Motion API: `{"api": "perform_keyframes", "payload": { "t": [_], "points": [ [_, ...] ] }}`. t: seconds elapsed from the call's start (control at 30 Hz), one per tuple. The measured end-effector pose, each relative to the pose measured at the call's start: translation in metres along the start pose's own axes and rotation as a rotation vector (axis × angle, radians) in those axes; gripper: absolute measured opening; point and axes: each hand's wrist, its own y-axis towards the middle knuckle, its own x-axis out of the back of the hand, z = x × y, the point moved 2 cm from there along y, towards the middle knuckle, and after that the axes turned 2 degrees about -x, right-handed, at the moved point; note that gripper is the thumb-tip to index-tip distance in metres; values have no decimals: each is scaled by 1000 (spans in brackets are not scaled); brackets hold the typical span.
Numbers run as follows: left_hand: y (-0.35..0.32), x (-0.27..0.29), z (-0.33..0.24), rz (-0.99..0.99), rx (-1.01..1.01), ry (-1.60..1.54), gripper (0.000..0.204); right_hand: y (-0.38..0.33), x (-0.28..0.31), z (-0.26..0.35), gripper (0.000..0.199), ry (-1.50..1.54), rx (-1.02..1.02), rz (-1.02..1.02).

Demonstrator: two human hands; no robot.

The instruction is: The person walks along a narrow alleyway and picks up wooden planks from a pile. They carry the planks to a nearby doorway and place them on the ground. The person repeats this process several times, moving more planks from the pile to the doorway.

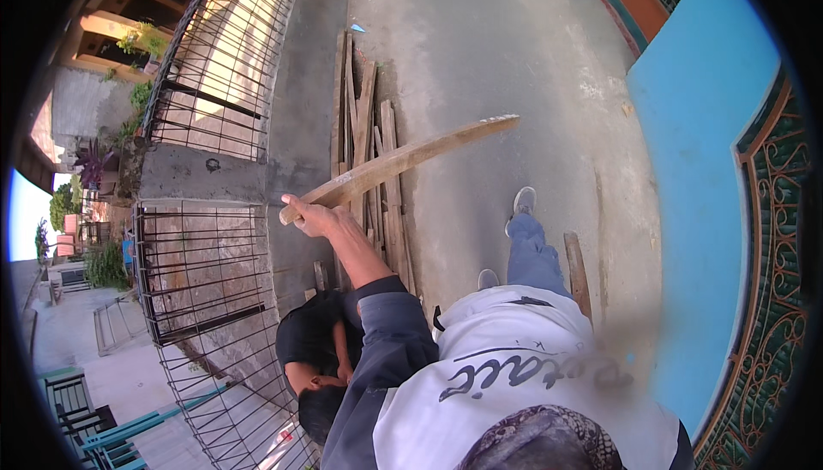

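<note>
Noted left hand (317,219) wrapped firmly around one end of plank (411,158). Logged plank's long axis as running ahead and rightward from that grip — slanting across stack (364,110) in this view, far end seen against road (463,50). Did not see right hand, so could not judge its state. Recorded co-worker (309,341) bent low — left of body, nearer left arm.

plank (403,160) — light brown | sleeve (393,333) dark blue-grey | shirt (506,337) white — dark script | wall (707,75) sky blue
</note>
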Motion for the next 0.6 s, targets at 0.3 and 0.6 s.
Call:
{"api": "perform_keyframes", "payload": {
  "t": [0.3,0.6],
  "points": [
    [70,-163,60,-207,-36,6,79,237,275,12,47,752,-544,-55],
    [113,-340,111,-243,-96,51,76,473,545,29,58,1041,-387,-150]
  ]
}}
